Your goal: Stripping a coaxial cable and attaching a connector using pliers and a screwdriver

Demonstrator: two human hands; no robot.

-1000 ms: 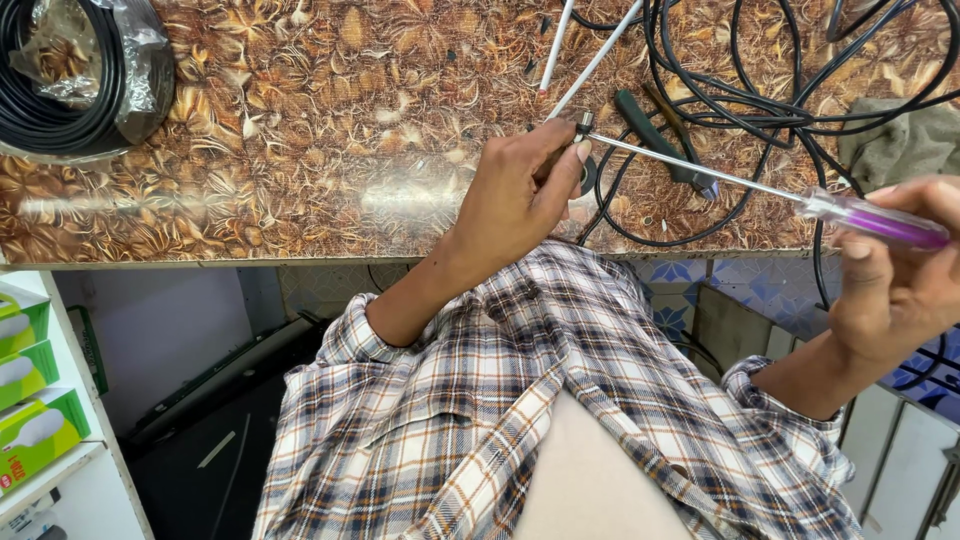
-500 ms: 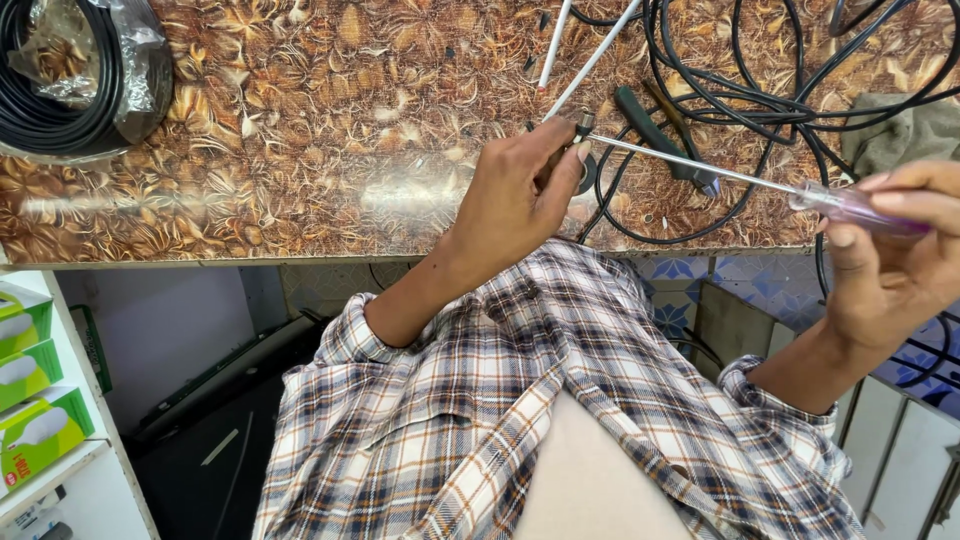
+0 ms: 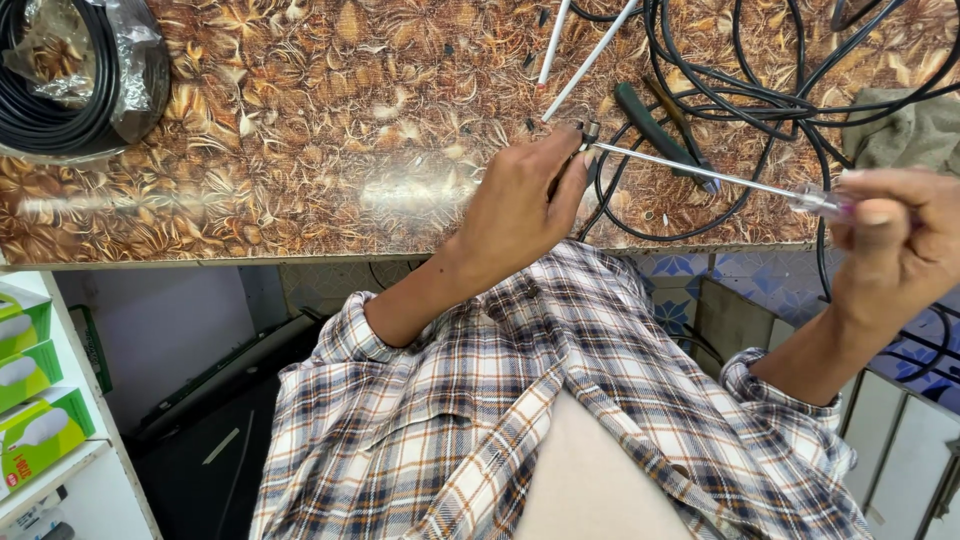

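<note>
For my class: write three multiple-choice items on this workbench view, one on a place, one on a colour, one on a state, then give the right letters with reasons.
1. Where does the coil of black cable lie?
A. far left of the patterned table
B. on the person's lap
C. on the shelf with the green boxes

2. What colour are the two thin rods on the table?
A. red
B. white
C. blue

3. What does the right hand do?
A. lies flat and empty
B. grips the screwdriver by its handle
C. holds a cloth

Key: 1 A, the coil sits at the table's left end. 2 B, both rods show white. 3 B, its fingers close round the clear handle, while the left hand meets the tip.
</note>
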